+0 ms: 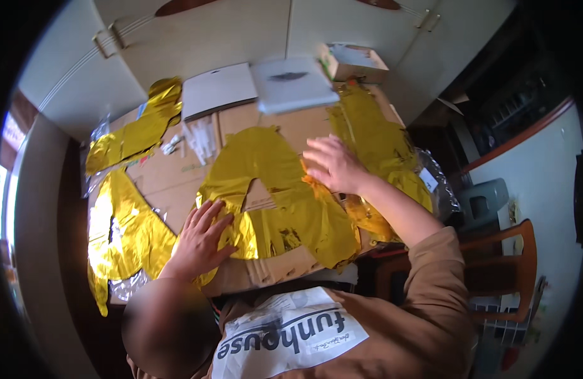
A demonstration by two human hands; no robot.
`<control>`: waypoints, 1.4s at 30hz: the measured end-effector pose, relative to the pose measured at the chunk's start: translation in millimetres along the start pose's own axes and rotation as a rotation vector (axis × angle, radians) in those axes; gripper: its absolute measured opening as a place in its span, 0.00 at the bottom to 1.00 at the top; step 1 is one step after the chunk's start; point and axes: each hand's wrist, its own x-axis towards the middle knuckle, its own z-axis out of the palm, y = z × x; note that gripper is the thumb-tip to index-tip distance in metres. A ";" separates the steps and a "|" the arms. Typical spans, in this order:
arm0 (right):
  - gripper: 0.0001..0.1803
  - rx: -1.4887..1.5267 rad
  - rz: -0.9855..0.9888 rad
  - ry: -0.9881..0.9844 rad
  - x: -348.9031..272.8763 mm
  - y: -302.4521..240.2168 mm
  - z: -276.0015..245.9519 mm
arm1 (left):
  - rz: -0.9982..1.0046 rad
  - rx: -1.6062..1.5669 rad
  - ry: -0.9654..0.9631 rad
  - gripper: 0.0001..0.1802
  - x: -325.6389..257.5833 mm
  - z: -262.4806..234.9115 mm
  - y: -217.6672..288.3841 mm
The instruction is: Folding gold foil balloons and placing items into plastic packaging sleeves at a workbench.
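A flat gold foil balloon, shaped like a letter A with a triangular hole, lies on the cardboard-covered table before me. My left hand rests on its lower left part, fingers spread and holding nothing. Over its right side is my right hand, fingers curled on a crumpled orange cloth. Part of the cloth is hidden under the palm. Dark smudges mark the foil's lower edge. Another gold foil balloon lies left of my left hand, and a further gold foil piece lies beyond my right hand.
Cardboard covers the table. At the back are a white flat box, a translucent plastic case and an open carton. Gold foil and white strips lie back left. A wooden chair stands at right.
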 end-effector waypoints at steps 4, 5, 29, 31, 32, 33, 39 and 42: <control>0.15 0.138 0.499 0.315 36.6 103.8 -31.0 | 0.056 0.022 0.091 0.37 19.0 -17.7 12.6; 0.17 0.092 0.670 0.282 48.3 132.4 -41.9 | 0.106 0.013 0.151 0.32 30.2 -25.5 14.4; 0.07 0.440 0.597 0.756 -21.1 220.9 -46.9 | 0.284 0.059 0.105 0.35 400.2 124.9 82.8; 0.05 0.599 0.600 1.033 -27.3 200.2 -77.9 | 0.264 0.074 0.124 0.34 393.9 125.5 71.9; 0.08 0.780 0.586 1.150 -55.3 209.6 -101.5 | 0.277 0.068 0.133 0.35 395.7 126.4 79.3; 0.13 0.878 0.651 1.256 -49.4 171.9 -130.0 | 0.250 0.085 0.137 0.35 390.2 125.3 71.3; 0.28 0.685 0.527 1.679 -157.4 61.6 -254.5 | 0.293 0.088 0.149 0.31 394.3 124.9 72.0; 0.25 0.425 0.547 1.720 -201.3 42.2 -268.0 | 0.286 0.119 0.114 0.31 396.8 121.2 77.2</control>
